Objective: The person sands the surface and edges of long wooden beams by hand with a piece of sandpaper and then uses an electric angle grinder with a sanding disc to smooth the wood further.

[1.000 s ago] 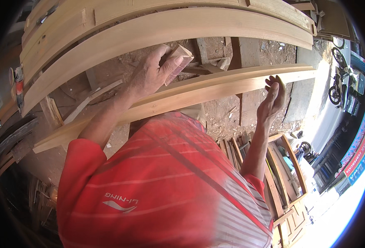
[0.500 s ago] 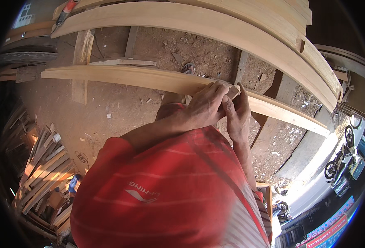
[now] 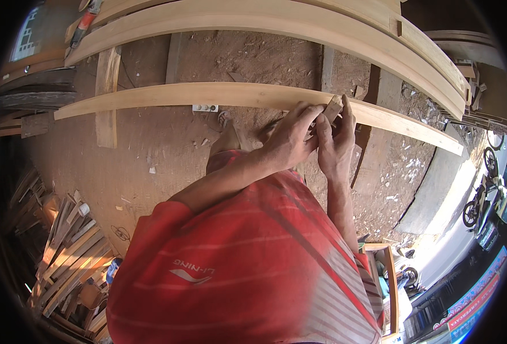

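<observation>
My right hand (image 3: 336,146) pinches the block (image 3: 334,108) between thumb and fingers. My left hand (image 3: 291,133) curls at the block's left side; its fingertips are hidden, so I cannot tell whether it grips. The block is located at the board (image 3: 207,94), overlapping it as seen from above; contact cannot be confirmed. Handling: I judge the block light, rigid and not fragile, its dry wooden faces unlikely to slip. Correct hold: grasp across the two long sides, thumb opposing the fingers.
</observation>
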Tool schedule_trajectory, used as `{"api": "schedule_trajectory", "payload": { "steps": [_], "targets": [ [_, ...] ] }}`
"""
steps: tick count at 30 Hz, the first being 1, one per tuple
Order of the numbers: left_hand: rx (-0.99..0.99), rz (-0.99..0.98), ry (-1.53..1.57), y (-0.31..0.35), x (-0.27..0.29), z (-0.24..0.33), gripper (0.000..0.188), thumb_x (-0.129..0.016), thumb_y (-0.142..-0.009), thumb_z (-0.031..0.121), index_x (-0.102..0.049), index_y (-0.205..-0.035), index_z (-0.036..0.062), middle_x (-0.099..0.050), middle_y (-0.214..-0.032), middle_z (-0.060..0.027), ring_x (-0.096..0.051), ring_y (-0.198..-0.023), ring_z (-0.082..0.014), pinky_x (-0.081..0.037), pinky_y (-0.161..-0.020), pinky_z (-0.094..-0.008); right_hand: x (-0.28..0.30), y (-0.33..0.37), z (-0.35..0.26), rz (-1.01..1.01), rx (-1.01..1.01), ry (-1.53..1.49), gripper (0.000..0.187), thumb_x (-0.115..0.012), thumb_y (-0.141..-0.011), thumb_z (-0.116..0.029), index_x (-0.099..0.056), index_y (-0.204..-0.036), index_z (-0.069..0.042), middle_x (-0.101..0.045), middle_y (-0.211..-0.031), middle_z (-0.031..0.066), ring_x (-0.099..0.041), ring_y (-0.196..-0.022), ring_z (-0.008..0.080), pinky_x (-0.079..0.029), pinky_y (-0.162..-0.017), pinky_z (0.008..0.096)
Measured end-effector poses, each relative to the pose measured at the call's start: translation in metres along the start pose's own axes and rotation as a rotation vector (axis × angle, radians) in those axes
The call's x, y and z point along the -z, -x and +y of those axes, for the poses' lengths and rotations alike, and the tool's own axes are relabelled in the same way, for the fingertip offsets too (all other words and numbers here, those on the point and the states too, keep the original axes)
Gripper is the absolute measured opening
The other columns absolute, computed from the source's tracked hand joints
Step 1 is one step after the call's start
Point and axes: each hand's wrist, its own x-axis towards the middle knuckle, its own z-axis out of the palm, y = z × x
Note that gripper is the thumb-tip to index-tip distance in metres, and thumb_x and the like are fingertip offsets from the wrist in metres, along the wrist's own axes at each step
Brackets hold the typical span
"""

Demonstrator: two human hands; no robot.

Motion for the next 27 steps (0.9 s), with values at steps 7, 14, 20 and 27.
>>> {"api": "schedule_trajectory", "payload": {
  "steps": [7,14,20,27],
  "targets": [
    [0.031,-0.209,0.178,0.006,0.054,-0.003,0.071,-0.079,-0.090,0.005,-0.047,-0.153,0.0005,-0.064,-0.135,-0.0193,-0.067,-0.120,-0.0308,-0.059,-0.097,-0.0386,-0.013,0.003,-0.005,0.061,-0.103,-0.055,0.066,-0.063,-0.104,-0.014,-0.034,-0.159,0.005,-0.064,-0.101,0.0144,-0.066,-0.081,0.0216,-0.056,-0.072,0.0334],
    [0.148,0.118,-0.015,0.063,0.215,-0.064,0.060,-0.070,-0.099,0.007,-0.047,-0.154,-0.0005,-0.067,-0.134,-0.0157,-0.065,-0.122,-0.0256,-0.053,-0.104,-0.0405,-0.039,-0.009,0.023,0.443,0.197,0.656,0.026,-0.050,-0.105,-0.013,-0.049,-0.123,0.005,-0.060,-0.102,0.0335,-0.059,-0.094,0.0517,-0.047,-0.084,0.0566],
    [0.266,0.311,-0.377,0.125,0.372,-0.124,0.051,-0.065,-0.103,0.011,-0.050,-0.150,-0.0027,-0.067,-0.134,-0.0182,-0.065,-0.121,-0.0267,-0.051,-0.103,-0.0414,-0.061,-0.012,0.022,0.488,0.264,0.802,0.029,-0.056,-0.101,-0.013,-0.053,-0.124,0.004,-0.055,-0.113,0.0315,-0.050,-0.113,0.0479,-0.044,-0.100,0.0563],
    [0.245,0.265,-0.557,0.134,0.416,-0.140,0.049,-0.066,-0.102,0.016,-0.054,-0.147,-0.0009,-0.066,-0.134,-0.0191,-0.061,-0.126,-0.0337,-0.042,-0.114,-0.0473,-0.061,-0.013,0.030,0.445,0.152,0.844,0.041,-0.065,-0.098,-0.022,-0.049,-0.127,0.003,-0.052,-0.115,0.0342,-0.052,-0.110,0.0505,-0.045,-0.099,0.0583]
  ]
}}
